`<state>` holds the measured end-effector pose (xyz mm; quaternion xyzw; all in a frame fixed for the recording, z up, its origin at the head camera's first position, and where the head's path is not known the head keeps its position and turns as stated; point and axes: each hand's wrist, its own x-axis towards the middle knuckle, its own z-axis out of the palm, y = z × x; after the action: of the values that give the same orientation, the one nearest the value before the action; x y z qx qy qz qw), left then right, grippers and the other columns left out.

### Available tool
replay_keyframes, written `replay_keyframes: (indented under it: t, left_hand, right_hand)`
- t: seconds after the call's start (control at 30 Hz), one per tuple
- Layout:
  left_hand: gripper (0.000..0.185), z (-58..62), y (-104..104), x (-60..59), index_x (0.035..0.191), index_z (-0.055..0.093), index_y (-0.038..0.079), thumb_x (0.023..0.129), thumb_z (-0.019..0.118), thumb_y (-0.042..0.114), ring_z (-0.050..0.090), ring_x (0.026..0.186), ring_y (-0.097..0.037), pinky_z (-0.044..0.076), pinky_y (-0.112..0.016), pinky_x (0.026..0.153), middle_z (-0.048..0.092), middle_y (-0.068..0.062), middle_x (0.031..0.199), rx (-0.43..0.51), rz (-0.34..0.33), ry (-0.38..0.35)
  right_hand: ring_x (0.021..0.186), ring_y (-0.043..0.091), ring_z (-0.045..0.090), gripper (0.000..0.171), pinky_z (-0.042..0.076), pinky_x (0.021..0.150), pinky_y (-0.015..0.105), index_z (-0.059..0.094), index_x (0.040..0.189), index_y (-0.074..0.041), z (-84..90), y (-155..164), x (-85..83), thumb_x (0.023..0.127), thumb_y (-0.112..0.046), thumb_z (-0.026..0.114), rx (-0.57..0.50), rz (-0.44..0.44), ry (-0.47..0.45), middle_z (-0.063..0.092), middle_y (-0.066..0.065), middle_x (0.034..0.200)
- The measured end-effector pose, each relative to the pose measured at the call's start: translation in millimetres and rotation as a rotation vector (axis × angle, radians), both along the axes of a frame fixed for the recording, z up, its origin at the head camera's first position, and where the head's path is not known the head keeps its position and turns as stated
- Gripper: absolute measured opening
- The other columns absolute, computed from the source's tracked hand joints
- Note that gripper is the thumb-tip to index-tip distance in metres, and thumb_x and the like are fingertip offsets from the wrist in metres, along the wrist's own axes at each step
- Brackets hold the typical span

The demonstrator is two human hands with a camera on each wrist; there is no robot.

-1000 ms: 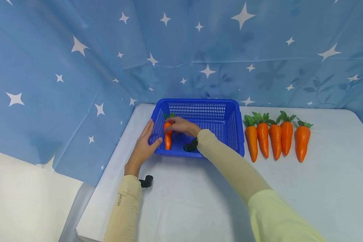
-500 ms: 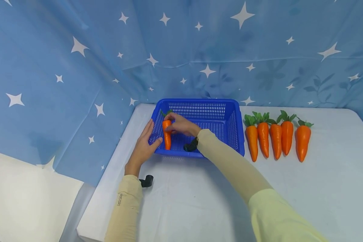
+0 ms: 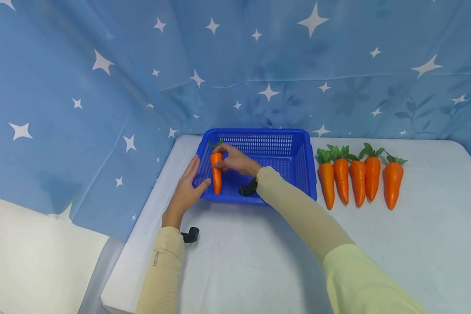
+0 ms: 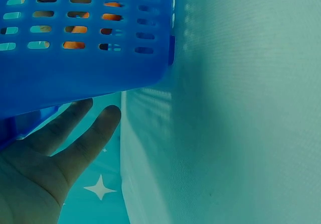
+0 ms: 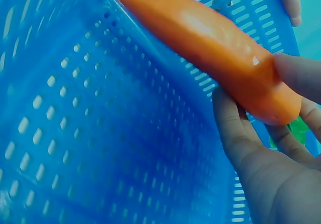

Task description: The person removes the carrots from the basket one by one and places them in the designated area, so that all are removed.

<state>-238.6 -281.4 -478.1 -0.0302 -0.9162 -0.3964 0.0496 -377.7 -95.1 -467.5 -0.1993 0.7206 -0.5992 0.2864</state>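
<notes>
An orange carrot [image 3: 217, 176] with green leaves stands in the left end of the blue perforated basket [image 3: 228, 199]. My right hand [image 3: 237, 161] pinches it near its leafy top, thumb on one side and fingertips on the other, as the right wrist view shows on the carrot [image 5: 215, 43]. The carrot's tip points toward the basket's near wall. On the basket's left side rests my left hand [image 3: 183, 194], fingers straight along the outer wall and thumb at the near corner. The left wrist view shows the straight fingers [image 4: 90, 143] by the wall.
Several more carrots [image 3: 358, 181] lie in a row on the white table [image 3: 255, 257], right of the basket, leaves pointing away. Behind the table hangs a blue curtain [image 3: 267, 61] with white stars. Black wrist cameras sit on both wrists.
My right hand's fingers have closed on the carrot, and its leafy top has shifted slightly up and away. The left hand and the basket stay in place.
</notes>
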Motion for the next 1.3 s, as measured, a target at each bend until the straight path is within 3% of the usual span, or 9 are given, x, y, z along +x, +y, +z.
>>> replay_keyframes:
  t: [0.3, 0.77, 1.07, 1.3]
  left_hand:
    - [0.085, 0.4, 1.3, 0.7, 0.173, 0.019, 0.017, 0.104, 0.061, 0.042, 0.015, 0.164, -0.028, 0.018, -0.061, 0.128, 0.011, 0.006, 0.180, 0.004, 0.007, -0.011]
    - [0.084, 0.7, 1.4, 2.7, 0.174, 0.017, 0.016, 0.106, 0.063, 0.036, 0.013, 0.164, -0.030, 0.016, -0.060, 0.129, 0.011, 0.001, 0.180, 0.013, 0.000, 0.000]
    - [0.086, -2.4, 1.8, -0.5, 0.174, 0.016, 0.015, 0.105, 0.063, 0.037, 0.011, 0.164, -0.032, 0.016, -0.061, 0.129, 0.011, -0.006, 0.180, 0.005, -0.001, 0.012]
    - [0.084, 0.4, 2.6, 2.2, 0.174, 0.015, 0.016, 0.106, 0.062, 0.036, 0.010, 0.164, -0.032, 0.016, -0.062, 0.128, 0.009, -0.001, 0.180, -0.007, 0.012, -0.004]
  right_hand:
    - [0.120, 0.035, 0.065, 0.042, 0.061, 0.097, 0.042, 0.056, 0.144, -0.005, 6.0, 12.4, -1.9, 0.104, -0.003, 0.067, -0.046, -0.033, -0.008, 0.052, 0.017, 0.146]
    - [0.135, 0.039, 0.056, 0.056, 0.050, 0.113, 0.052, 0.042, 0.164, -0.003, 18.5, 56.7, -4.3, 0.109, 0.000, 0.055, -0.134, 0.009, -0.025, 0.042, 0.018, 0.162]
    - [0.135, 0.039, 0.055, 0.056, 0.050, 0.113, 0.051, 0.042, 0.164, -0.005, 31.9, 83.2, -3.3, 0.110, 0.000, 0.055, -0.152, -0.037, -0.033, 0.041, 0.017, 0.163]
    - [0.137, 0.040, 0.054, 0.055, 0.048, 0.114, 0.052, 0.040, 0.164, -0.004, 39.1, 104.2, 0.5, 0.110, 0.000, 0.053, -0.189, -0.051, -0.044, 0.041, 0.019, 0.162]
